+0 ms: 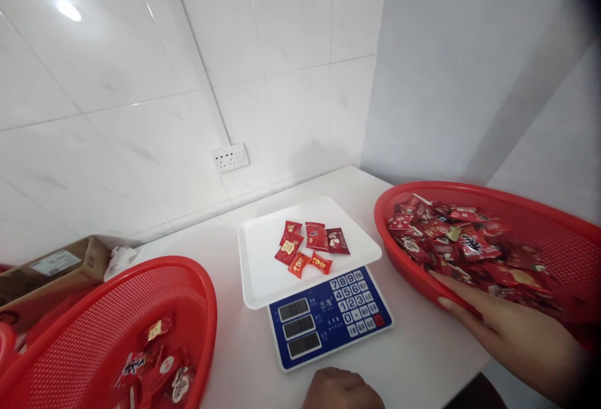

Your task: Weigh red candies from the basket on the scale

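My right hand point(511, 334) grips the near rim of a large red plastic basket point(526, 199), with the thumb outside the edge. The basket leans up at the right and holds many red-wrapped candies point(451, 233). At the bottom middle my left hand point(342, 390) is curled into a fist just in front of a blue-faced weighing scale point(323, 309); whatever is inside the fist, if anything, is hidden. On the scale's white tray point(263, 271) lie several small candy packets point(305, 246) in red, dark red and orange wrappers.
Another red basket point(206, 290) with fewer candies stands at the lower left. Behind it are a cardboard box point(91, 258) and crumpled white material point(121, 258). A socket point(230, 158) is on the white tiled wall behind the white table point(235, 346).
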Demonstrator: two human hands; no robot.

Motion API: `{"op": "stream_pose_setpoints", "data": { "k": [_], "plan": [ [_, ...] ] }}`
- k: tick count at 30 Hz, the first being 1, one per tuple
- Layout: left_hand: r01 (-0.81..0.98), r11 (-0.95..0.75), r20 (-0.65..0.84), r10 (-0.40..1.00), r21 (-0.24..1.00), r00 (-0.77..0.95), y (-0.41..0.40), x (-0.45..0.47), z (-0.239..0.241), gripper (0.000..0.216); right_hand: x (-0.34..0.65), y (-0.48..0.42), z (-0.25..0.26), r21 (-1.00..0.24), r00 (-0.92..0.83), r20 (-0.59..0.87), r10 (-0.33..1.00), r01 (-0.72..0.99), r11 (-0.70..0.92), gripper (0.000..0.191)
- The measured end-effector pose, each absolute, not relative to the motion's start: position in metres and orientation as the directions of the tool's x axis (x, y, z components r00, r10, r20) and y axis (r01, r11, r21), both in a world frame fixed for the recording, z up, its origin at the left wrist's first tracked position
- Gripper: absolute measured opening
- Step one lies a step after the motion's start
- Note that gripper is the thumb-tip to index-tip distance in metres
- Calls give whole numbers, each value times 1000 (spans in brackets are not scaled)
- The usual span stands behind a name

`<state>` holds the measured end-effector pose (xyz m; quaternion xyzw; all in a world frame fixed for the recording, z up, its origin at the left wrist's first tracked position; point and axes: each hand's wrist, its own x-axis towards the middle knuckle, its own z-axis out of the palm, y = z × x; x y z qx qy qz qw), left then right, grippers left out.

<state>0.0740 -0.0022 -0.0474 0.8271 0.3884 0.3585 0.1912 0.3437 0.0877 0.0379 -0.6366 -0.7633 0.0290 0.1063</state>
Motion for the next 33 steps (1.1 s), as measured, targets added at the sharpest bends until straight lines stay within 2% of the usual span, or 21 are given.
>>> {"op": "stream_pose_setpoints", "data": {
  "k": [4,11,20,25,29,33],
  "plan": [
    [488,-629,429,774,605,465,-5,70,-30,67,343,86,41,-149,-177,136,975,969,196,53],
    [536,-590,330,797,604,506,-10,67,-14,66,341,85,41,-134,-199,190,961,965,226,52],
    [549,-549,267,818,631,510,-12,67,-7,65,334,82,55,-121,-178,114,977,974,191,49],
    [568,-520,215,829,638,517,-13,66,-6,55,333,81,56,-141,-173,104,979,972,187,51],
    [585,-521,220,833,622,508,-12,67,-3,56,331,80,60,-195,-160,56,985,966,169,54],
    [546,-585,314,799,600,512,-9,67,-10,59,335,81,81,-371,-258,-22,966,899,231,55]
  ]
}}
